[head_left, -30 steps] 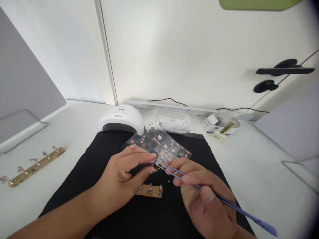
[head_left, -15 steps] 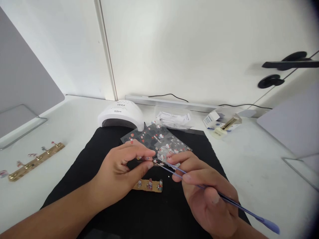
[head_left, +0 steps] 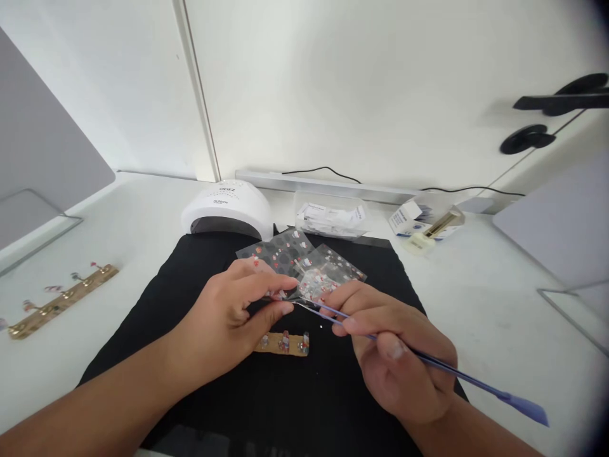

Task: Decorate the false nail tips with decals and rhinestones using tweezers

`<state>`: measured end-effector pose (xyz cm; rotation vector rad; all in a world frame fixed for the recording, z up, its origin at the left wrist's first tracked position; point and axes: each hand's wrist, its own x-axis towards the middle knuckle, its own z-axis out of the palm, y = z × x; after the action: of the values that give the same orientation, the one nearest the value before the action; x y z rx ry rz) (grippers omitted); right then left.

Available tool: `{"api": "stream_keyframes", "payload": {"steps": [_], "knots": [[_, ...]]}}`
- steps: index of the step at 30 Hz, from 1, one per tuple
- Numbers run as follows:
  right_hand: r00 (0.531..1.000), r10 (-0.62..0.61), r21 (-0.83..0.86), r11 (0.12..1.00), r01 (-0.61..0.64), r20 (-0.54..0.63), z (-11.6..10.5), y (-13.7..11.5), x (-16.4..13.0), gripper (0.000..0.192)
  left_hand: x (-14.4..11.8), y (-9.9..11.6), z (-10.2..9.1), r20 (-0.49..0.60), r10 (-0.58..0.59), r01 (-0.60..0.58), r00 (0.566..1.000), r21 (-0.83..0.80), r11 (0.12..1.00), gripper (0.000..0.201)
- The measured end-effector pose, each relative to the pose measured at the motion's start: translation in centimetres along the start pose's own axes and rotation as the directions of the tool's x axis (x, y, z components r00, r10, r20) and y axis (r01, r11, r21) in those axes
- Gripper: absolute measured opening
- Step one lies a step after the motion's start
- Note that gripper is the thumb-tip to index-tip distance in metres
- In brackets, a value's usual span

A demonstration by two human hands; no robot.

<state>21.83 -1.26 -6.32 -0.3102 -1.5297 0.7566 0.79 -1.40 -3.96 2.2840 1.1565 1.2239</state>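
My left hand (head_left: 240, 311) is closed, thumb and forefinger pinching the edge of a clear sticker sheet (head_left: 278, 294), most of which the fingers hide. Purple tweezers (head_left: 476, 382) lie in my right hand (head_left: 402, 346), with their tips touching the sheet right at my left fingertips. Beneath my left hand, a short wooden strip (head_left: 273, 346) carries several decorated false nails on small stands. More clear sheets with red and white stickers (head_left: 290, 244) are spread just behind my hands on the black mat (head_left: 304, 406).
At the back left stands a white nail lamp (head_left: 227, 209). A clear tray of white packets (head_left: 330, 216) is behind the mat. On the right are a small box (head_left: 404, 219) and a polish bottle (head_left: 421, 241). Another nail strip (head_left: 66, 301) lies at left.
The tweezer tips have come closer to my left fingertips and now meet the sheet there. The whole view has shifted slightly; my left hand keeps its pinch.
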Motion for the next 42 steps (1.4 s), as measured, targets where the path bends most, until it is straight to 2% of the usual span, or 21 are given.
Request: {"api": "stream_keyframes", "payload": {"steps": [10,27,42], "knots": [[0.999,0.016,-0.036,0.999,-0.014,0.051,-0.55,0.08,-0.3,0.026,-0.11,-0.29,-0.14,0.026,0.067,-0.068,0.997,0.029,0.997,0.018],[0.998,0.052,0.043,0.998,-0.054,0.039,-0.61,0.24,-0.49,0.027,0.08,-0.24,-0.44,0.071,0.059,-0.062,0.996,0.041,0.997,0.016],[0.997,0.051,0.019,0.998,-0.052,0.059,-0.76,0.27,-0.23,0.026,0.03,-0.3,-0.44,0.082,0.071,-0.073,0.994,0.029,0.997,0.016]]}}
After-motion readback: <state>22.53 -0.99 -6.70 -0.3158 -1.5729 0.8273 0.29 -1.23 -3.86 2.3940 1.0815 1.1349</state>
